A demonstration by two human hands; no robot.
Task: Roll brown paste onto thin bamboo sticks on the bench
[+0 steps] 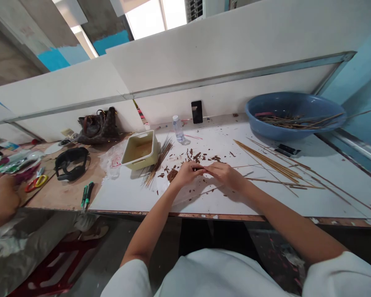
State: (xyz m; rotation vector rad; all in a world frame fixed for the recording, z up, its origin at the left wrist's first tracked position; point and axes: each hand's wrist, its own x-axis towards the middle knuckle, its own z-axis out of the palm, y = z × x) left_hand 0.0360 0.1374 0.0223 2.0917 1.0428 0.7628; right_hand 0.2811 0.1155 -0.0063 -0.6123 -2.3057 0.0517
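My left hand (187, 172) and my right hand (224, 172) meet over the white tabletop (315, 198), fingertips pinched together on a small dark piece that I cannot name. Brown crumbs and flakes (200, 157) lie scattered just beyond them, with a small brown heap (172, 175) by my left hand. A bundle of thin sticks (158, 161) leans against a cream tray (141, 149) to the left. More long bamboo sticks (270, 163) lie fanned out on the right.
A blue basin (293, 113) holding sticks sits back right, a small water bottle (178, 128) and a phone (197, 111) stand by the wall. Left are a handbag (98, 126), black headset (71, 162), markers (86, 195), scissors (36, 181) and another person's hand (1, 200).
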